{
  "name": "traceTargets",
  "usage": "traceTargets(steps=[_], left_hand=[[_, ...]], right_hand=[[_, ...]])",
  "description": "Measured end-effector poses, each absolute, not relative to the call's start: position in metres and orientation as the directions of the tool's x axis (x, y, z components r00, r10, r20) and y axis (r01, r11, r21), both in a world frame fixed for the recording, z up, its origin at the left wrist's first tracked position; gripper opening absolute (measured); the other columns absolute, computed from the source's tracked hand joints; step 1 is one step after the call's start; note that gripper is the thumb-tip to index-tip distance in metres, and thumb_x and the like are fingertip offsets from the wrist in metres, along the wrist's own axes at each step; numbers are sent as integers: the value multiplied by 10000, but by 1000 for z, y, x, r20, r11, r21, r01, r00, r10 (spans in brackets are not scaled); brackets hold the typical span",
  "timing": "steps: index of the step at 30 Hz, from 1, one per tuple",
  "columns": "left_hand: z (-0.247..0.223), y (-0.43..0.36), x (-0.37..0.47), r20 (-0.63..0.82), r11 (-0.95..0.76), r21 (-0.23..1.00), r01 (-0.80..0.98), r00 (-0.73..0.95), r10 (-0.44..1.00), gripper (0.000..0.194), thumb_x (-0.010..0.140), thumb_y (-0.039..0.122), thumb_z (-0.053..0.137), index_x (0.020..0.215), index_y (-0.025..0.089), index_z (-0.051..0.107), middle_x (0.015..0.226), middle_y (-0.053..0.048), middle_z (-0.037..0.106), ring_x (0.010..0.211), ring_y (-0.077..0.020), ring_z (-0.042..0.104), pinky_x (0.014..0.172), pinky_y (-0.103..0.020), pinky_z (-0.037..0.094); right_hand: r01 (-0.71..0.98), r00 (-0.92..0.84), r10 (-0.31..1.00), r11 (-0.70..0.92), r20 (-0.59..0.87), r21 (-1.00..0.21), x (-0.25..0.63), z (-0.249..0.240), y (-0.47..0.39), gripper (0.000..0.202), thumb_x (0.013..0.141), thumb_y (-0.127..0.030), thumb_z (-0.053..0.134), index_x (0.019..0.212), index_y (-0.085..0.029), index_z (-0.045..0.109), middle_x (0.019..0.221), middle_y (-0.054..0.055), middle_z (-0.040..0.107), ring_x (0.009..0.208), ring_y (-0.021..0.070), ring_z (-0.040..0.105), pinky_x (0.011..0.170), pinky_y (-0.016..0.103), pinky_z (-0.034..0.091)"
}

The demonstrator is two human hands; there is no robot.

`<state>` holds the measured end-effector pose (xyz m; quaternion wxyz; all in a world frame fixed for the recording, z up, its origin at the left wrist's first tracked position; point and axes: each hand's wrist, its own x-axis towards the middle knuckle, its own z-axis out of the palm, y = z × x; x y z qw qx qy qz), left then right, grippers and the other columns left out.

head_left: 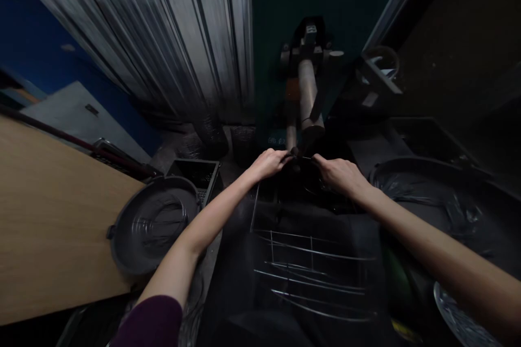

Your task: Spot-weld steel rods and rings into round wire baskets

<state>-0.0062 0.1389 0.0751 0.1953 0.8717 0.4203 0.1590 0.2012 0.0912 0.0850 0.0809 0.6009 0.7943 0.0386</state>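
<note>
My left hand [269, 165] and my right hand [340, 174] reach forward to the tip of a machine's metal arm [308, 92]. Between them runs a thin wire [306, 158]; the fingers of both hands are closed on it, one at each side of the small dark tip. Below the hands, several thin metal wires [313, 252], some joined in a frame, lie across the dark cloth over my lap. Fine detail at the fingertips is dim and blurred.
A green machine body [345, 16] stands ahead. To the left are a round dark basin [154, 222] with wire pieces, a dark crate [211, 168] and a wooden board [52, 217]. Another large basin [427, 173] lies at the right. Corrugated metal sheeting [183, 21] rises behind.
</note>
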Motion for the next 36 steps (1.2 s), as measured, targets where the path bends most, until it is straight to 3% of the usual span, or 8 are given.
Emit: traceTargets(steps=[9,17,20,25,29,33,35,36], left_hand=[[79,136,-16,64,-558,459,692,601,797,315,939,301,378,986,156,654,797,-50,679,683,-144,592,643,-224,375],[81,133,-25,83,-541,456,706,572,816,285,928,290,400,955,165,655,733,-35,661,630,-131,569,604,-220,350],[81,133,-26,88,-547,439,713,571,816,278,924,295,413,942,162,656,735,-35,660,621,-126,563,601,-216,350],[83,134,-17,95,-546,417,726,563,821,268,923,265,419,936,142,657,727,-47,661,620,-132,574,614,-220,364],[81,116,-31,157,-492,548,677,494,855,273,917,281,438,1025,154,653,836,-62,690,762,-157,628,718,-230,416],[57,45,-80,144,-229,903,363,246,959,396,894,462,447,1088,179,645,962,-70,699,915,-167,632,824,-254,455],[33,-1,-98,-80,79,981,178,-3,997,458,818,555,521,853,133,696,783,-90,700,758,-175,644,701,-253,487],[19,-22,-101,-316,311,944,112,28,948,455,754,560,606,740,113,688,676,-96,678,664,-180,635,621,-253,484]], right_hand=[[974,-218,971,223,-95,45,204,84,93,351,969,-348,275,1139,-194,540,825,123,670,679,239,628,529,270,302],[976,-216,972,215,-97,-22,192,93,91,369,971,-354,261,1116,-194,560,835,128,674,734,269,642,558,286,348],[971,-205,974,190,-98,-142,200,94,94,391,967,-391,263,1075,-190,580,878,123,673,774,263,638,609,299,393],[869,-314,905,152,-287,-472,229,94,84,350,954,-359,308,927,-174,604,857,74,663,793,195,618,720,265,437],[878,-207,960,96,-190,-469,229,87,59,274,932,-312,362,894,-174,595,841,66,643,795,199,598,737,277,431],[843,-102,993,118,59,-525,233,82,28,262,929,-346,378,911,-191,589,710,23,574,648,168,535,665,274,406],[818,6,985,93,170,-568,239,83,13,280,932,-368,378,913,-186,590,660,5,533,593,151,495,636,268,390],[801,60,974,84,219,-593,241,83,6,295,936,-381,375,918,-183,592,652,0,525,586,146,486,630,265,386]])
